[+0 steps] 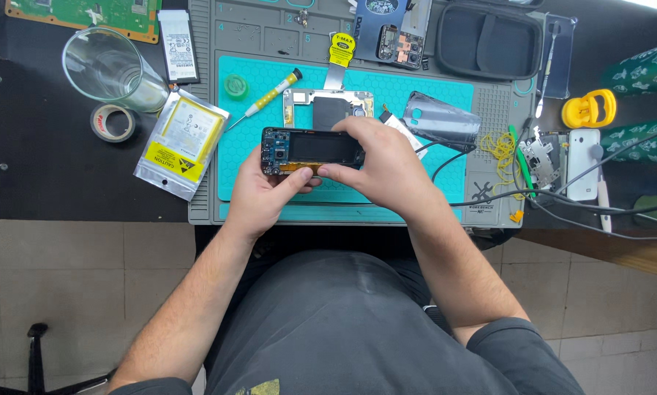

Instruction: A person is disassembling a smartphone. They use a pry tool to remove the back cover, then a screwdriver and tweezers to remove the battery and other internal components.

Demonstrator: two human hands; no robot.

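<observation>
Fingers around opened phone (both hands)

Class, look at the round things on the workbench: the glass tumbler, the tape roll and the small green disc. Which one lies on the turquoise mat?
The small green disc, near the mat's top-left corner. The clear glass tumbler and grey tape roll rest on the black surface beside it.

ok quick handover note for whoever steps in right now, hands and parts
Left hand: cradles the opened phone from below.
Right hand: grips its right end, thumb on the lower edge.
The phone is held over the teal mat, back off, board exposed.
Back cover, metal frame and screwdriver lie on the mat; battery pouch left of it.
Done: opened. Left: cannot tell.
</observation>
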